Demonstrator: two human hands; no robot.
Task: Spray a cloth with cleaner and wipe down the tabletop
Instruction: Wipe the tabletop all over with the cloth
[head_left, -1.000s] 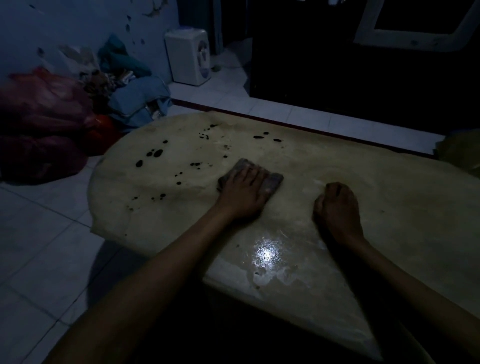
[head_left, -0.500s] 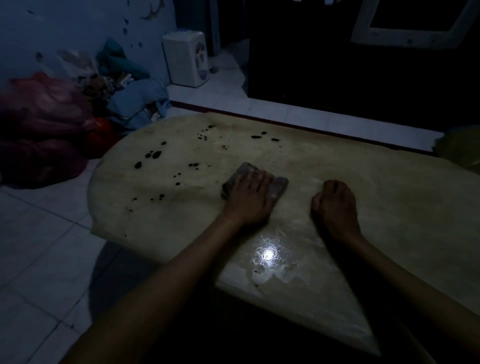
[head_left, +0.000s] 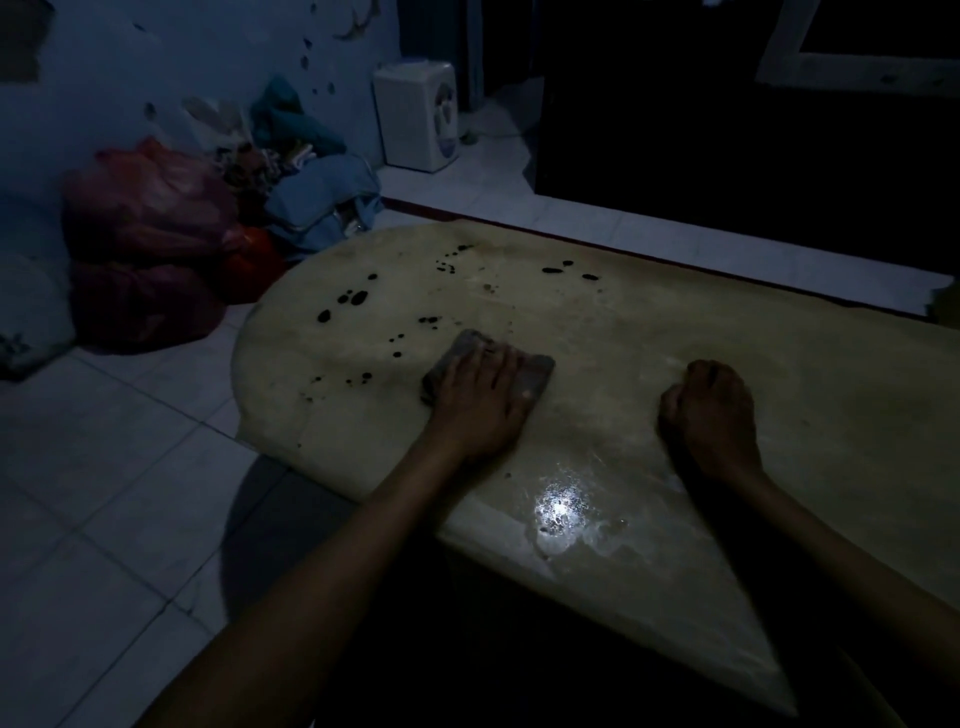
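Note:
A pale beige tabletop (head_left: 649, 332) with a rounded left end fills the middle of the dim view. Several dark spots (head_left: 358, 297) dot its left part. A folded grey cloth (head_left: 462, 348) lies flat on it, just right of the spots. My left hand (head_left: 483, 400) presses down on the cloth with straight fingers spread over it. My right hand (head_left: 711, 415) rests on the bare tabletop to the right, its fingers curled under into a fist with nothing in it. A wet patch (head_left: 561, 506) near the front edge shines with reflected light. No spray bottle is in view.
White floor tiles (head_left: 104, 493) lie to the left. Red plastic bags (head_left: 145, 244) and a heap of blue and teal fabric (head_left: 322, 192) sit against the blue wall. A white appliance (head_left: 418, 114) stands at the back. The far right is dark.
My left hand has slid the cloth slightly towards me and to the right across the tabletop. My right hand has stayed in place.

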